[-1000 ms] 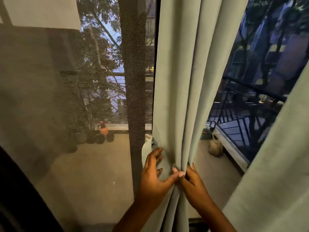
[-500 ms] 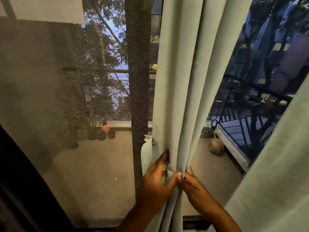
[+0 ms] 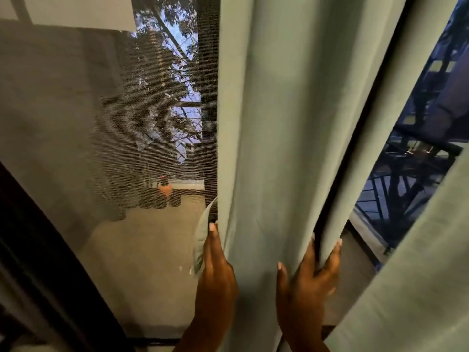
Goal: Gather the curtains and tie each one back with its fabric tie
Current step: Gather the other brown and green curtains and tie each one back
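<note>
Both hands were on the pale green curtain (image 3: pixel 276 128)! The left hand (image 3: pixel 215 273) lay straight-fingered along its left edge, the right hand (image 3: pixel 308 278) gripped a fold at its right edge, just beside the mesh screen (image 3: pixel 106 138).

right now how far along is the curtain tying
Done: nothing is tied; no tie wraps either curtain. In hand: the middle curtain is held from both sides, left hand at its left edge by a hanging fabric strip, right hand gripping its right folds. Left: bunch it, tie it, then the right curtain.
</note>
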